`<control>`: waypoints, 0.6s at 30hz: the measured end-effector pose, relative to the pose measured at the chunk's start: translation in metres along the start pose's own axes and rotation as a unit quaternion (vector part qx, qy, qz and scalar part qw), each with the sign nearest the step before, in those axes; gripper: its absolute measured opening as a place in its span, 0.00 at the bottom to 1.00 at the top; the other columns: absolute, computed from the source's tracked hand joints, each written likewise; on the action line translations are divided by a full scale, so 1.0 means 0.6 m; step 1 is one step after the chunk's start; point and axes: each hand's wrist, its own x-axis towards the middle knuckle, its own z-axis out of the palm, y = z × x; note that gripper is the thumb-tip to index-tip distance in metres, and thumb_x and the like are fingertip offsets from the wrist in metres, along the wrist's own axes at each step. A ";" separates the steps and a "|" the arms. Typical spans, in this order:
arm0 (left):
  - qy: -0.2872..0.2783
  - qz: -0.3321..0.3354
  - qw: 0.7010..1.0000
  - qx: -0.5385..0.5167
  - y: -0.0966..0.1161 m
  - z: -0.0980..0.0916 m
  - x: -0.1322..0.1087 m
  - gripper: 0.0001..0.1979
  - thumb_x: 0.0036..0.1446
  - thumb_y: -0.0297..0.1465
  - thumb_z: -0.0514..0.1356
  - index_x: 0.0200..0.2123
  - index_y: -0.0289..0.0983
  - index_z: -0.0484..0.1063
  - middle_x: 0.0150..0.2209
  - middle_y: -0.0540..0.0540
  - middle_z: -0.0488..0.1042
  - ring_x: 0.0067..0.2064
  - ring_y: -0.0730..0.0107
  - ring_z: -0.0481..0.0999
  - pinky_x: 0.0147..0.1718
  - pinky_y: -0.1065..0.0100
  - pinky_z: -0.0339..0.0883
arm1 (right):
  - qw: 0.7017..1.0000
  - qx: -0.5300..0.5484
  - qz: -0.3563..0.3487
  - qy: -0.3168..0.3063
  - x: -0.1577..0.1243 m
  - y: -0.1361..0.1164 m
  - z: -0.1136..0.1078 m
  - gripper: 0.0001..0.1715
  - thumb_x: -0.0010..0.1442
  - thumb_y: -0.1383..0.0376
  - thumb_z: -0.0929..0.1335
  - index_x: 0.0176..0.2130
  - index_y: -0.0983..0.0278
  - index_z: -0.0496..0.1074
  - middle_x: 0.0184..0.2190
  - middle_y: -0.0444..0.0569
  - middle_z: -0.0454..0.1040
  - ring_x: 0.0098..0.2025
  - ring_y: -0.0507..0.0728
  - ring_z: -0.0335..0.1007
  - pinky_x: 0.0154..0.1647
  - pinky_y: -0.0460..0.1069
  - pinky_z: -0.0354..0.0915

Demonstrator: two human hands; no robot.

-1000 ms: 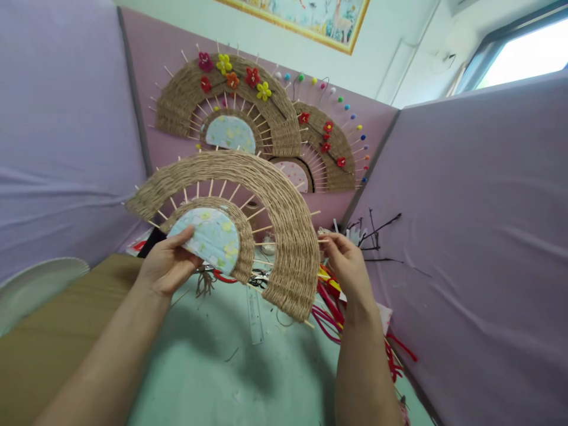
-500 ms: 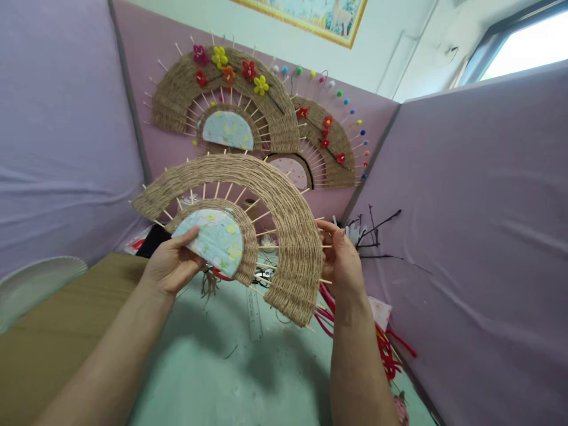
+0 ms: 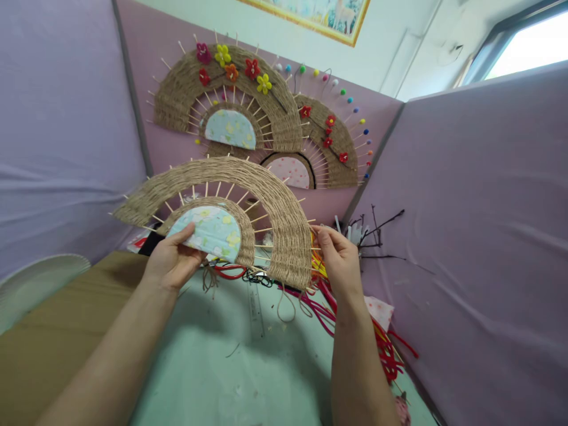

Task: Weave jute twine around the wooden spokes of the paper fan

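Observation:
I hold a half-round woven twine fan point(image 3: 248, 183) up over the table, with wooden sticks poking out of its rim. Its middle is a pale blue flowered half-disc point(image 3: 208, 232). My left hand point(image 3: 171, 263) grips that half-disc, thumb on the front. At the fan's right edge my right hand point(image 3: 339, 260) pinches the ends of the sticks. A loose twine tail point(image 3: 284, 307) dangles below the fan.
Two finished fans with felt flowers point(image 3: 231, 89) point(image 3: 331, 145) hang on the purple partition behind. Red and yellow pipe cleaners point(image 3: 381, 349), a clear ruler point(image 3: 255, 305) and dark twigs point(image 3: 377, 234) lie on the green table. A white paper plate point(image 3: 33, 281) sits left on brown cardboard point(image 3: 53, 337).
The fan has turned anticlockwise and dropped a little, so its lower right end now sits level. My right hand shifted left along the stick ends; my left hand kept its grip.

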 end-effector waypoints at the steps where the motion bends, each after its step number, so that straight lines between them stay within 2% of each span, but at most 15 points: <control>1: 0.003 0.005 1.000 -0.002 0.000 0.000 0.000 0.20 0.62 0.17 0.52 0.57 0.28 0.68 0.44 0.35 0.81 0.43 0.60 0.82 0.47 0.58 0.75 | 1.000 -0.019 -0.006 0.014 0.001 -0.002 0.000 0.15 0.61 0.54 0.68 0.39 0.62 0.79 0.38 0.49 0.80 0.40 0.57 0.74 0.38 0.50 0.69; 5: 0.001 0.027 1.000 -0.007 -0.001 -0.001 0.000 0.19 0.61 0.15 0.52 0.54 0.29 0.70 0.42 0.37 0.81 0.41 0.61 0.83 0.46 0.60 0.76 | 0.997 -0.062 -0.027 0.039 0.001 -0.004 -0.001 0.11 0.59 0.58 0.69 0.36 0.62 0.78 0.33 0.48 0.79 0.35 0.56 0.73 0.36 0.49 0.69; 11: -0.012 0.073 0.997 -0.022 -0.006 -0.001 0.002 0.20 0.60 0.15 0.52 0.53 0.30 0.71 0.44 0.38 0.81 0.45 0.62 0.82 0.48 0.59 0.75 | 0.991 -0.118 -0.025 0.065 0.001 0.000 -0.001 0.14 0.59 0.57 0.68 0.39 0.63 0.76 0.34 0.50 0.79 0.35 0.57 0.74 0.37 0.51 0.69; 18: -0.009 0.110 0.993 -0.038 -0.002 0.000 0.001 0.16 0.62 0.17 0.52 0.51 0.27 0.71 0.39 0.38 0.82 0.41 0.64 0.83 0.49 0.60 0.74 | 0.988 -0.144 -0.033 0.037 0.000 0.002 -0.005 0.13 0.60 0.56 0.67 0.34 0.63 0.76 0.31 0.49 0.78 0.33 0.57 0.72 0.36 0.50 0.66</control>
